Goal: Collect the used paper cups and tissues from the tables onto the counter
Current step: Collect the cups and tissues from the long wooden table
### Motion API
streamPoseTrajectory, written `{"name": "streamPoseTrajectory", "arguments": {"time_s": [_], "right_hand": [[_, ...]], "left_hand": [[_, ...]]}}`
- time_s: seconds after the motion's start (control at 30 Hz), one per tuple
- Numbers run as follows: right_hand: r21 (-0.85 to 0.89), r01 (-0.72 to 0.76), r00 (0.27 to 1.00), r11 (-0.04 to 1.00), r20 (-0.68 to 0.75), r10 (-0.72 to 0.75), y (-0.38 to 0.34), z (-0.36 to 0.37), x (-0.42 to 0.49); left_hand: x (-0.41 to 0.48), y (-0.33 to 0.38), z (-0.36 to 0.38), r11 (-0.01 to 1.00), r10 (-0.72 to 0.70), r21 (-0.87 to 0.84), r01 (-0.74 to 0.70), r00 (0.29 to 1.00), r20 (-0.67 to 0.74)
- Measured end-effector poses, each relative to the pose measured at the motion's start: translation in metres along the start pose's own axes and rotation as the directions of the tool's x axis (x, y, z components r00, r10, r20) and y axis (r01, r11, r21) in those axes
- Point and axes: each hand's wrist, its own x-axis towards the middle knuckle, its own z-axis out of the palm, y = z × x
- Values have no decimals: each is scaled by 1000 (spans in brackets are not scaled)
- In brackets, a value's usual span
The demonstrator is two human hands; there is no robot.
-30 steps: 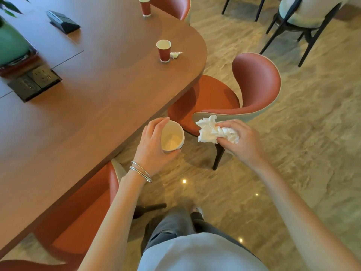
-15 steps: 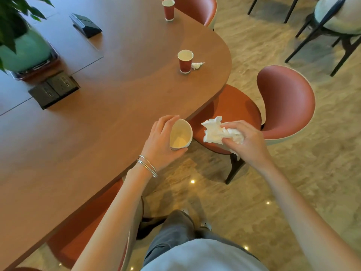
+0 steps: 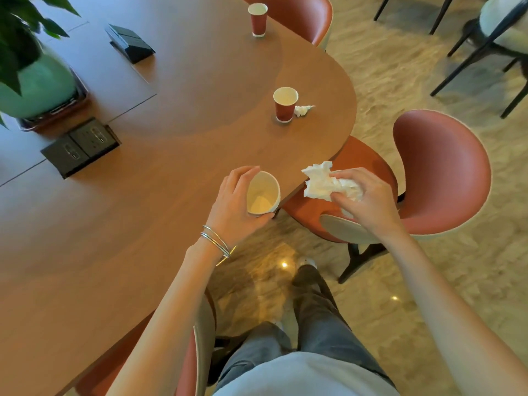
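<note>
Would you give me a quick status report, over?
Left hand holds paper cup; right hand grips tissue. Two cups, one tissue remain on table. Path clear.

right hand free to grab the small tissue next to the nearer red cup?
Probably not yet. The right hand is already full of crumpled tissue. The table path to the small tissue beside the nearer red cup looks clear, though.

I see a brown wooden table [image 3: 160, 172] with a rounded end over pale marbled floor [image 3: 428, 281]. Rust-red shell chairs [image 3: 440, 172] flank it; black-legged chairs [image 3: 485, 38] stand beyond. A potted plant [image 3: 31, 81] and what may be socket boxes [image 3: 80, 147] sit on top.
</note>
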Motion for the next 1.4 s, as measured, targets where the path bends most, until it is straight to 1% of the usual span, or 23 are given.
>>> {"name": "streamPoseTrajectory", "arguments": {"time_s": [0.3,0.53,0.67,0.9,1.03,1.2,1.3,1.4], "right_hand": [[23,50,997,998,60,-52,40,-10,91],[39,81,988,996,126,-85,71,-21,168],[35,85,988,996,126,-89,82,-21,200],[40,43,991,998,122,-47,94,0,242],[50,-49,996,998,73,45,94,8,267],[53,-129,991,990,24,128,96,16,299],[51,-153,988,987,2,153,98,21,315],[47,-144,990,988,4,144,103,30,328]], "left_hand": [[77,1,25,996,-84,7,84,996,-12],[142,6,43,992,-122,0,122,989,-79],[170,6,49,993,-121,-3,121,988,-99],[223,-16,51,995,-100,7,101,990,-97],[257,-30,44,999,-42,-9,42,995,-92],[300,-42,33,999,19,-43,-24,995,-100],[321,-47,32,996,45,-72,-53,993,-108],[338,-52,37,993,40,-106,-55,989,-140]]}}
